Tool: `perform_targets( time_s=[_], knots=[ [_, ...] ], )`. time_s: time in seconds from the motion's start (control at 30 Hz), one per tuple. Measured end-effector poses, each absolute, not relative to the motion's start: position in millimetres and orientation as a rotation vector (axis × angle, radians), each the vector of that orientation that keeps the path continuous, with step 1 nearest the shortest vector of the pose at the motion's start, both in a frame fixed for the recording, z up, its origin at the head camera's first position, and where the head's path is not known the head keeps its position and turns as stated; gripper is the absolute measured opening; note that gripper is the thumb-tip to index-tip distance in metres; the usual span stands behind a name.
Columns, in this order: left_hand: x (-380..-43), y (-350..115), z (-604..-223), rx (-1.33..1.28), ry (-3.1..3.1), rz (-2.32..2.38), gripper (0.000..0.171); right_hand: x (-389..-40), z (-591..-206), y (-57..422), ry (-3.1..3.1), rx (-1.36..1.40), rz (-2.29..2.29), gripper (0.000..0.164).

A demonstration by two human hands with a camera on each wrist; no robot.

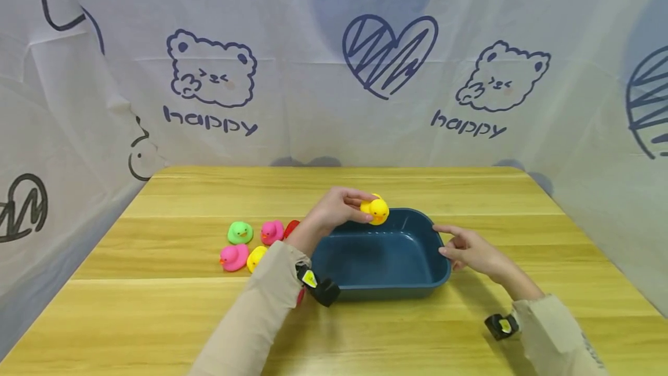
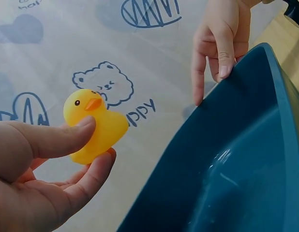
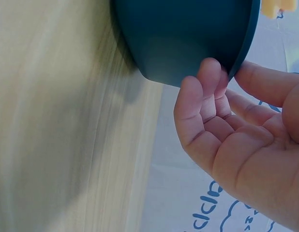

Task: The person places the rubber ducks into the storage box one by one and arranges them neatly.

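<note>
My left hand (image 1: 336,211) pinches a yellow rubber duck (image 1: 378,212) between thumb and fingers, above the far rim of a dark blue plastic basin (image 1: 386,293). The left wrist view shows the thumb across the duck's chest (image 2: 103,128) and fingertips under its base. At the basin's right end, my right hand (image 1: 472,251) holds the rim. Seen from the right wrist, its thumb (image 3: 265,79) lies at the rim, with the other fingers curled against the outer wall (image 3: 183,38). The basin's visible floor (image 1: 376,257) has no ducks on it.
Left of the basin sit more rubber ducks: a green one (image 1: 240,232), two pink ones (image 1: 272,232) and a yellow one (image 1: 256,259). A red one (image 1: 292,227) is partly hidden by my left arm. A printed cloth (image 1: 302,103) hangs behind the wooden table (image 1: 172,324).
</note>
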State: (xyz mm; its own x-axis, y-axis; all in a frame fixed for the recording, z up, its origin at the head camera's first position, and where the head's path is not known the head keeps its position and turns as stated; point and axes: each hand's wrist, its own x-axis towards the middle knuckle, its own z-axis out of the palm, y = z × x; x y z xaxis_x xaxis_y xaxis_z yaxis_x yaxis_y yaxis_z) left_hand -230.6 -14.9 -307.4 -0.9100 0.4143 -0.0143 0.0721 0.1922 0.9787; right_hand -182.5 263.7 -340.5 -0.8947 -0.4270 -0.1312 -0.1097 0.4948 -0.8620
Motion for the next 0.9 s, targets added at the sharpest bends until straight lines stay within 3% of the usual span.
perform_targets(
  time_s=[0.9],
  knots=[
    [-252.5, 50.1, -335.6, 0.120, 1.782, 2.002, 0.039, -183.8, -343.0, 265.2, 2.427, -0.408, -1.367, 0.054]
  ],
)
